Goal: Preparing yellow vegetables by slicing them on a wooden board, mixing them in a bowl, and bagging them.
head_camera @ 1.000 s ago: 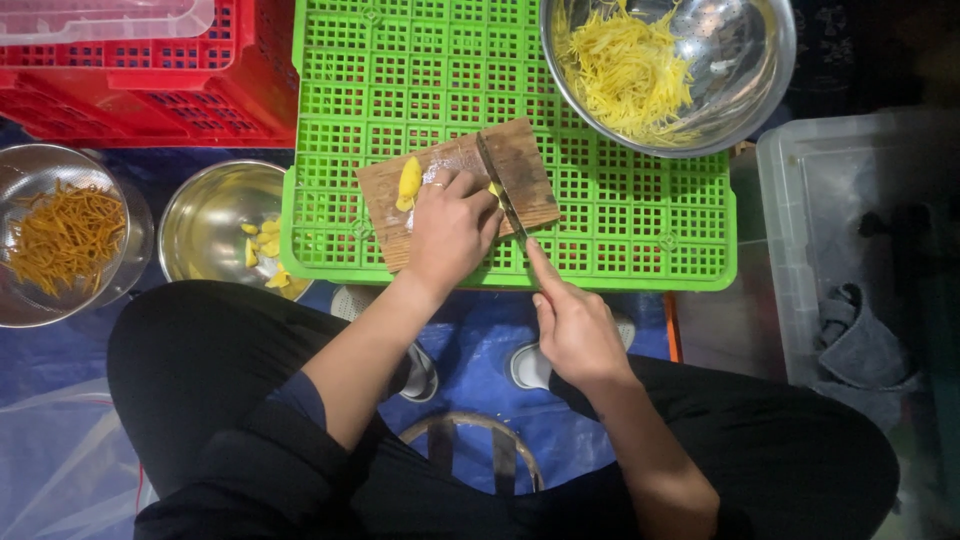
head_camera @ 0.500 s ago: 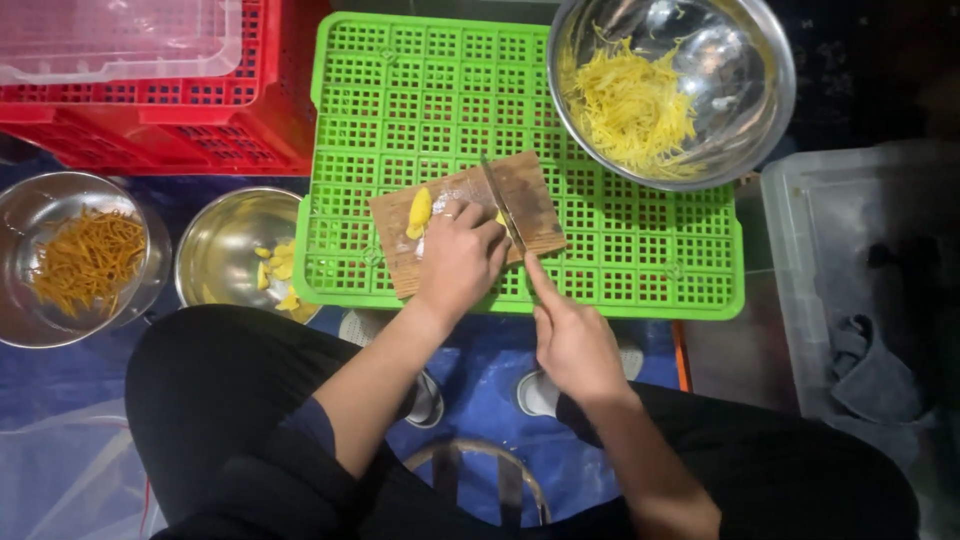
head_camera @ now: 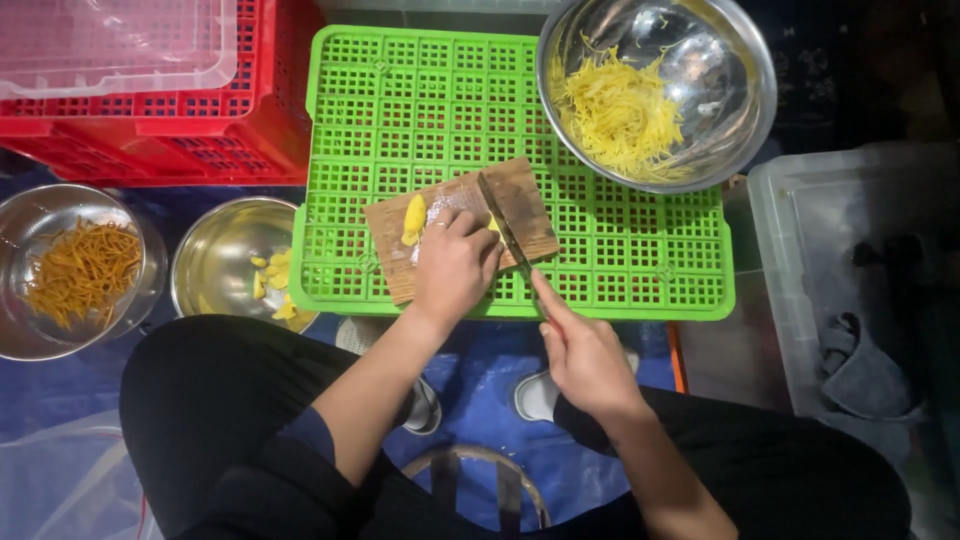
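Head view: left hand [head_camera: 455,265] rests fingers curled down on yellow food pieces [head_camera: 413,219] on a small wooden cutting board [head_camera: 530,215], which sits on the near-centre part of an upturned green plastic crate [head_camera: 640,260]; right hand [head_camera: 583,355] is clenched round the handle of a knife [head_camera: 503,225], blade lying w/ its tip toward the far side, just right of the left hand's fingers. Far right on the crate: steel bowl [head_camera: 740,90] w/ yellow shreds [head_camera: 620,110]. Left of the crate: steel bowl w/ yellow chunks [head_camera: 215,260], then a bowl of orange shreds [head_camera: 80,270]; red crates [head_camera: 200,130] stand far left, and a clear tub [head_camera: 800,230] holding a grey cloth sits at right.
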